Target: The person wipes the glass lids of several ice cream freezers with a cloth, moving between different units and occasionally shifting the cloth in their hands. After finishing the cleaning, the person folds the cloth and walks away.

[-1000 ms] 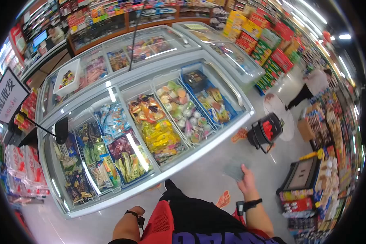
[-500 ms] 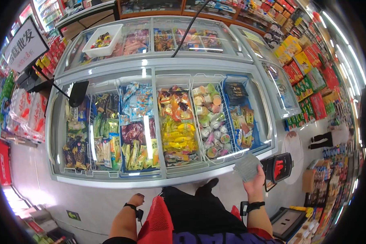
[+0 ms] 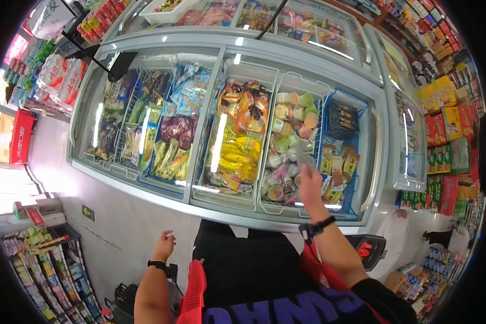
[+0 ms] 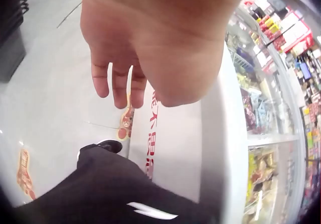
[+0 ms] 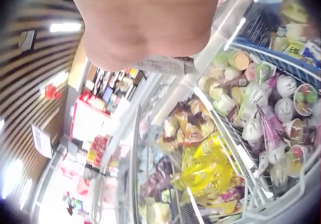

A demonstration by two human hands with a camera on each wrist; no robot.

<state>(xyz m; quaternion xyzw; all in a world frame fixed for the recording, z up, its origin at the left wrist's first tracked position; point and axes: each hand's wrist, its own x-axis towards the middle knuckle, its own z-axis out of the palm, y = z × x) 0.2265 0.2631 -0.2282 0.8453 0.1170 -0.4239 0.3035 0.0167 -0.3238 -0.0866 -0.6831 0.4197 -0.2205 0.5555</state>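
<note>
My right hand point(image 3: 310, 189) pinches a flat grey cloth-like piece point(image 3: 303, 154), blurred in the head view. It is over the right half of a chest freezer point(image 3: 243, 211), above a wire basket of ice cream cups and cones point(image 3: 286, 178). In the right wrist view the grey edge of the cloth-like piece point(image 5: 168, 65) shows below the right hand point(image 5: 145, 23); the fingers are hidden. My left hand point(image 3: 164, 245) hangs beside my leg with nothing in it. Its fingers are loosely bent in the left wrist view, beside the freezer's white front wall point(image 4: 180, 148).
Yellow packs point(image 3: 237, 156) and blue packs point(image 3: 190, 89) fill other freezer sections. A black basket point(image 3: 368, 252) stands on the floor at the freezer's right. Another freezer point(image 3: 410, 135) adjoins at right, and a snack rack point(image 3: 48, 270) stands at lower left.
My right hand has moved from beside the freezer's right front corner to over its right half, carrying the grey piece. The head view has turned. My left hand still hangs at my side.
</note>
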